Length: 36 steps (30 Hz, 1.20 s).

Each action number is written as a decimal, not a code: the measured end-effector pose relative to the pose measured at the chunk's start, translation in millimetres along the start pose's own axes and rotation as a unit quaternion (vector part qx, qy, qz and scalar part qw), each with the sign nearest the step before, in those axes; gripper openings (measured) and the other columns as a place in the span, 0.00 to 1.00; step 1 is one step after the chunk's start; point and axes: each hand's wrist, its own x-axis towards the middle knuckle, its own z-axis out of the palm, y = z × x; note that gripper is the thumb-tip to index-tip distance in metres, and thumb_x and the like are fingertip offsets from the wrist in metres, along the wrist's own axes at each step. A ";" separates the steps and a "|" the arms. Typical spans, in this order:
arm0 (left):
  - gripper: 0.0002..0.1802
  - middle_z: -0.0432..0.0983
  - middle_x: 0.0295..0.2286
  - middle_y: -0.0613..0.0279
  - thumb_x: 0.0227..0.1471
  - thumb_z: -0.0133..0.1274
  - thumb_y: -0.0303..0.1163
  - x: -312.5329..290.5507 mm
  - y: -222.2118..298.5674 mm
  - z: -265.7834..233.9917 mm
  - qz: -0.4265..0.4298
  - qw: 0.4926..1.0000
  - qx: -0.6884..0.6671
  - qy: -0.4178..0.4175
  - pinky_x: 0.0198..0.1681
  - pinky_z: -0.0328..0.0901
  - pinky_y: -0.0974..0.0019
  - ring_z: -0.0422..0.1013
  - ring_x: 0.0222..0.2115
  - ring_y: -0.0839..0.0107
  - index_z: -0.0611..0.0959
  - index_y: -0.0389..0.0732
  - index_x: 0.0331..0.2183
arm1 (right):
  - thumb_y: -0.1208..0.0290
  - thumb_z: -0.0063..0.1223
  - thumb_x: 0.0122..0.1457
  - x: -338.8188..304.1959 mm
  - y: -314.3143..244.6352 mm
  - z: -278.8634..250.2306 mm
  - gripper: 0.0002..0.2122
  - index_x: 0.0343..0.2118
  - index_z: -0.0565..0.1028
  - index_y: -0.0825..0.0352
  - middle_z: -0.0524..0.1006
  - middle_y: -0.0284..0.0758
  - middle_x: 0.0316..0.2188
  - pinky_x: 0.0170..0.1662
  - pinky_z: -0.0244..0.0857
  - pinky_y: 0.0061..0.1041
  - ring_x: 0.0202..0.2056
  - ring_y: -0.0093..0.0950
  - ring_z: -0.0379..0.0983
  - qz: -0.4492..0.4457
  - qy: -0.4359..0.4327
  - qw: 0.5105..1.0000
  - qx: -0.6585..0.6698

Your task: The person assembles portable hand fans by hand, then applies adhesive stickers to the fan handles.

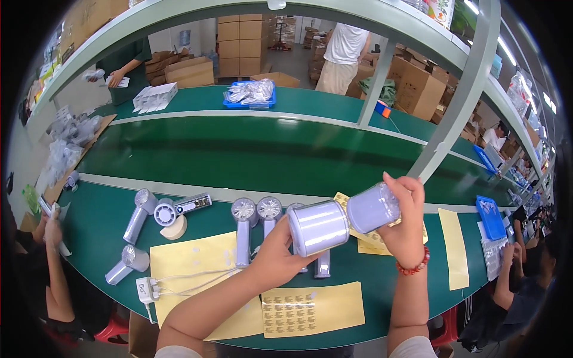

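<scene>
My left hand (280, 249) is closed round a wide lavender cylinder (321, 228) with a shiny surface, thumb along its lower side. A narrower lavender cylinder (369, 209), with crinkled clear film at its far end, is gripped by my right hand (407, 221) from the right. The two cylinders meet end to end in the air over the table; whether they are joined I cannot tell. Behind and left of them, film-wrapped lavender handheld fans (243, 230) lie on the table. Under my hands is a yellow sticker sheet (340, 310) with rows of small labels.
More handheld fans (138, 218) and a white charger (147, 290) with cables lie left on the green table (197, 134). A metal post (459, 89) rises at the right. Blue trays (490, 218) stand right and far. Co-workers' hands (52, 230) are busy at both sides.
</scene>
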 end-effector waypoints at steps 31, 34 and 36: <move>0.25 0.70 0.37 0.59 0.31 0.62 0.24 1.6 31.1 -28.7 0.225 0.949 0.200 0.090 0.44 0.63 0.67 0.68 0.39 0.65 0.76 0.40 0.38 | 0.68 0.57 0.47 -16.8 7.1 24.6 0.16 0.38 0.70 0.69 0.72 0.39 0.36 0.42 0.63 0.25 0.39 0.29 0.68 0.017 -0.166 0.881 0.443; 0.22 0.69 0.37 0.60 0.30 0.64 0.26 -9.0 36.3 -30.0 0.164 0.959 0.226 0.042 0.42 0.63 0.68 0.68 0.38 0.66 0.78 0.38 0.35 | 0.75 0.62 0.40 -15.0 -13.9 14.8 0.22 0.42 0.69 0.70 0.71 0.37 0.40 0.44 0.63 0.26 0.41 0.28 0.69 0.082 -0.200 0.869 0.445; 0.22 0.69 0.37 0.60 0.30 0.63 0.25 -4.7 36.8 -28.3 0.168 0.955 0.244 0.013 0.41 0.63 0.68 0.68 0.37 0.66 0.79 0.39 0.34 | 0.74 0.63 0.39 -12.7 -5.2 15.5 0.22 0.41 0.70 0.69 0.71 0.38 0.41 0.46 0.62 0.28 0.42 0.31 0.69 -0.002 -0.200 0.902 0.383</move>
